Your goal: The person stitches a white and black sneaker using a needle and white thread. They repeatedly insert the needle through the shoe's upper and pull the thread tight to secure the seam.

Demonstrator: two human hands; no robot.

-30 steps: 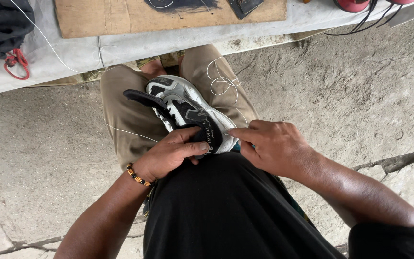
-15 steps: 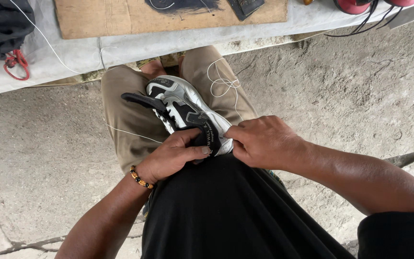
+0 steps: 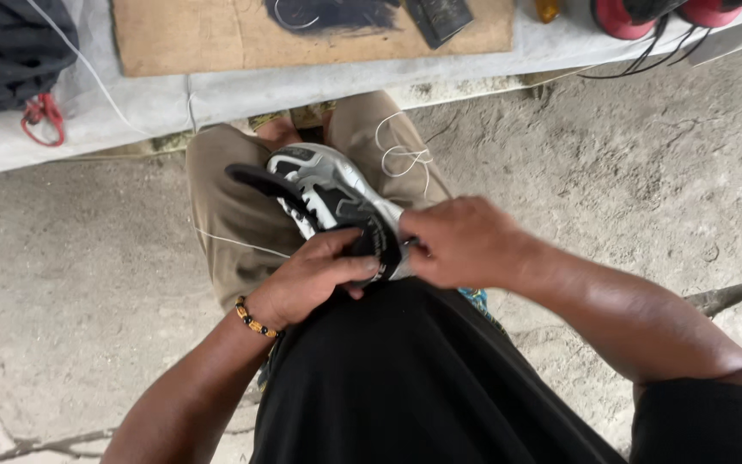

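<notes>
Head view: your lap carries the sneaker (image 3: 337,202).
Left hand (image 3: 315,279): grip clamps its heel.
Right hand (image 3: 465,241): grip pinches the heel edge.

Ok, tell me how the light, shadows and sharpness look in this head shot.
Head view: soft, even daylight, no glare; only a faint shadow under the knees on the concrete floor. The sneaker, left hand and right hand are fairly sharp, with slight softness at the fingertips. The black shirt shows little detail.
</notes>
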